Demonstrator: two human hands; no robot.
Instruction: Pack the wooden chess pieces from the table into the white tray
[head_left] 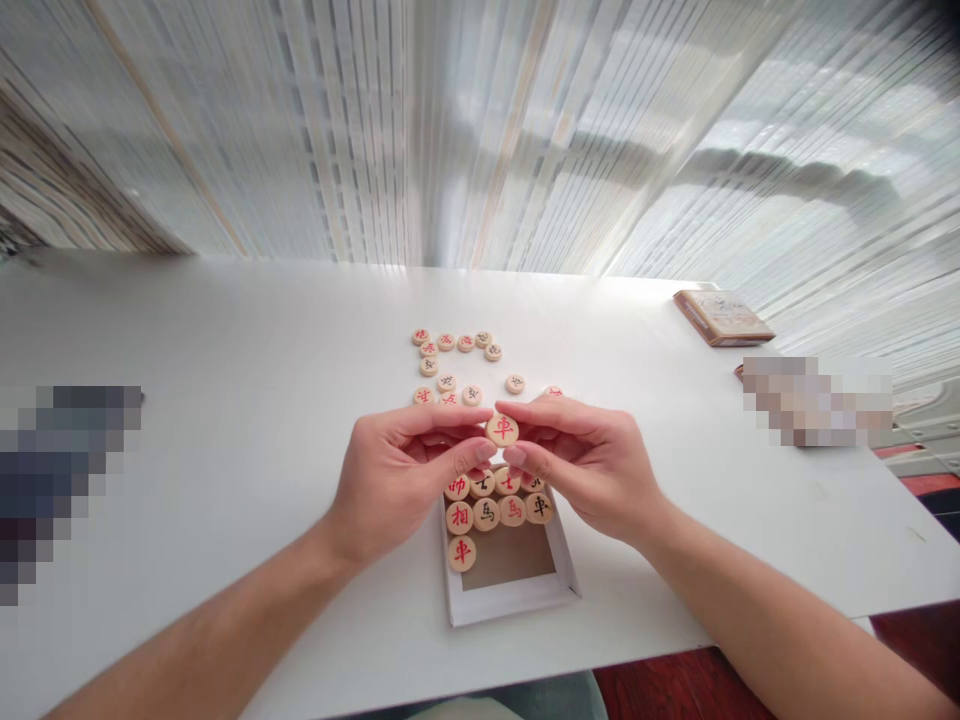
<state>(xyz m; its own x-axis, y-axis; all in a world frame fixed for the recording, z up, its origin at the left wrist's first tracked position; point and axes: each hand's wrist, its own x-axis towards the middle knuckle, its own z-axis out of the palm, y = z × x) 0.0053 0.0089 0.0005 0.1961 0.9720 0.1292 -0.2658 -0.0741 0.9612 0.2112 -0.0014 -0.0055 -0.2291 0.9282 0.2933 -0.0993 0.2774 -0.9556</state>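
Between the fingertips of my left hand (409, 465) and my right hand (589, 455) is one round wooden Chinese chess piece (502, 429) with a red character facing me. Both hands pinch it from opposite sides, above a shallow white box (510, 598). Inside the box, more pieces lie in rows, some with red and some with black characters; a red-marked piece (462, 553) sits alone at the left of the nearest row. My fingers cover part of the farthest visible row. Brown bottom shows in the box's near part.
Several loose chess pieces (446, 342) lie scattered on the white table (262, 340) beyond my hands. A flat box (724, 317) rests at the back right, with a blurred-out item (806, 400) in front of it. Another blurred dark object (56, 470) is at the left. A striped curtain (360, 130) hangs along the far edge.
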